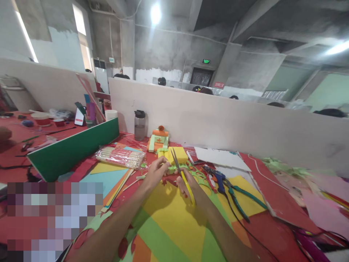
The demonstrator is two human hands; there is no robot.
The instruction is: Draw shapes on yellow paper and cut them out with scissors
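My right hand (188, 185) is closed around yellow-handled scissors (176, 161), whose dark blades point up and away from me. Just left of the blades, my left hand (157, 171) has thumb and fingers drawn together in a pinch; whatever is between the fingertips is too small to name. Both hands hover over yellow paper (174, 218). Behind them sits a yellow block (179, 154). Farther back stands an orange and light green model (159, 140) with a star on its front. Green paper with cut-out holes (200, 176) lies right of the scissors.
A glue gun (219, 180) and green-handled pliers (240, 203) lie to the right, with a cord trailing forward. Wrapped sticks (120, 156) rest on coloured paper at left, near a green board (76, 149). A bottle (140, 125) stands by the white partition (218, 116).
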